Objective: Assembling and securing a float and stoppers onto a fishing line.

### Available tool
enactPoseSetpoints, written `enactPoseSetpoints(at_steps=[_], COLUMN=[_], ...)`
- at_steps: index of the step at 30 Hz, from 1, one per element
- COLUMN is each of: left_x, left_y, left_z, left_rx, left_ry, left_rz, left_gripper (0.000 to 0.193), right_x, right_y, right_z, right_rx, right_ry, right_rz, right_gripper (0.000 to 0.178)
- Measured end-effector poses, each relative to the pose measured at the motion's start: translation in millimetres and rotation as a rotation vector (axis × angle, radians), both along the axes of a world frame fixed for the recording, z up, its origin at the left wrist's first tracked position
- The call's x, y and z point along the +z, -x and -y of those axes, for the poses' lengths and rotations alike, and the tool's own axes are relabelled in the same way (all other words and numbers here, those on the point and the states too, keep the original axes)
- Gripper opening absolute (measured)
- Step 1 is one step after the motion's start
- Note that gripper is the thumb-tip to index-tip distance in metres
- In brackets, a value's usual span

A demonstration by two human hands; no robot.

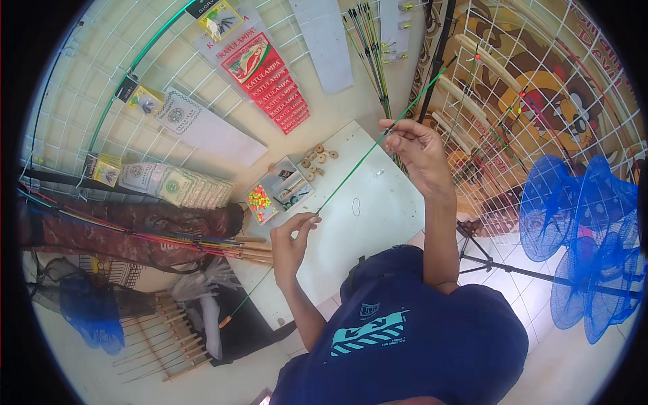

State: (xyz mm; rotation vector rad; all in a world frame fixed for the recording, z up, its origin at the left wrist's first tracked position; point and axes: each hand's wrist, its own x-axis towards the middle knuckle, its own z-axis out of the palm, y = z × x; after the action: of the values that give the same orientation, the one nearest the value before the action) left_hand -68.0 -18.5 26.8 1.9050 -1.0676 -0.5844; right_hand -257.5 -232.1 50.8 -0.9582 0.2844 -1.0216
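Note:
A thin green fishing rod (354, 170) runs slantwise across the view, from the upper right down to a light wooden grip (226, 322) at the lower left. My left hand (290, 244) pinches it between thumb and fingertips, over the near left part of the white table (385, 216). Higher up and to the right, my right hand (417, 152) has its thumb and index finger closed on the same rod, near a dark band. Part of the rod below my left hand is hidden behind the hand.
A grey tray (287, 182) holds bright beads (258, 202) and small tools; wooden rings (317, 158) lie beside it. Several colourful rods with wooden handles (253, 251) reach in from the left. Wire racks with packets stand behind, and blue nets (580, 223) hang at right.

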Motion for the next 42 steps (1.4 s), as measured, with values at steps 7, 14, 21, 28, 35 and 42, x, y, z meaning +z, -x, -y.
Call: enactPoseSetpoints(at_steps=[7, 14, 21, 28, 35, 42], left_x=[2.4, -2.3, 8.6, 80.1, 89.1, 94.1], left_y=[0.5, -4.3, -11.5, 25.8, 57.7, 71.6], left_z=[-0.6, -6.1, -2.5, 55.8, 87.1, 84.5], left_rx=[-0.066, -0.052, -0.185, -0.121, -0.142, -0.071], left_ry=[-0.030, 0.012, -0.018, 0.427, 0.525, 0.559], left_rz=[0.028, -0.079, -0.033, 0.106, 0.145, 0.145], left_gripper=[0.016, 0.015, 0.020, 0.028, 0.010, 0.008], right_x=[-7.6, -15.9, -0.4, 27.9, 44.1, 38.8], right_y=[0.8, -4.9, -8.0, -12.0, -8.5, -15.0], right_z=[9.7, 9.7, 1.5, -22.9, -39.3, -45.2], right_rx=[0.084, -0.009, -0.173, -0.252, -0.294, -0.401], right_ry=[-0.057, -0.067, 0.039, 0.091, 0.120, 0.100], right_rz=[-0.013, -0.003, -0.117, -0.129, -0.088, 0.002], right_gripper=[0.028, 0.025, 0.018, 0.017, 0.019, 0.024])
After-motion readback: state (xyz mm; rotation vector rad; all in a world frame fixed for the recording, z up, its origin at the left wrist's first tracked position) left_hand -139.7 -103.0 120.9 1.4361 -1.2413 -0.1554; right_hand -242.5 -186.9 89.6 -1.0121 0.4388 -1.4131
